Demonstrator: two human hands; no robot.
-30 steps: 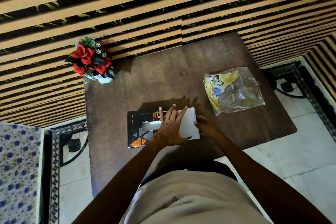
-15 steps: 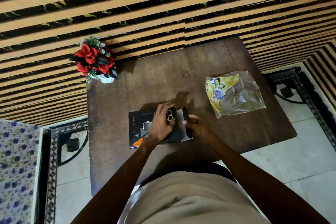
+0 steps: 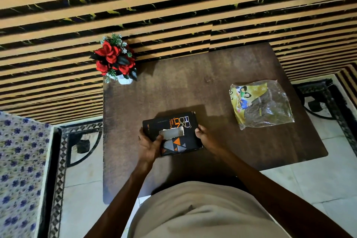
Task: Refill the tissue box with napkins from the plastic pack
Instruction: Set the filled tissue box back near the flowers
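Head view: tissue box (image 3: 174,133), black w/ orange print, lies flat on dark wood table (image 3: 193,87), near front-centre. White napkin (image 3: 171,132) shows in top slot. Left hand (image 3: 149,146) grips box's left end, thumb touching napkin edge. Right hand (image 3: 205,137) holds box's right end, fingers curled round side. Plastic pack (image 3: 260,104), crumpled, clear w/ yellow print, lies well apart to right. Red flower pot (image 3: 116,62) at table's far-left corner.

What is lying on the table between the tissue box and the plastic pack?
Nothing: in the head view, bare table separates the tissue box from the plastic pack.
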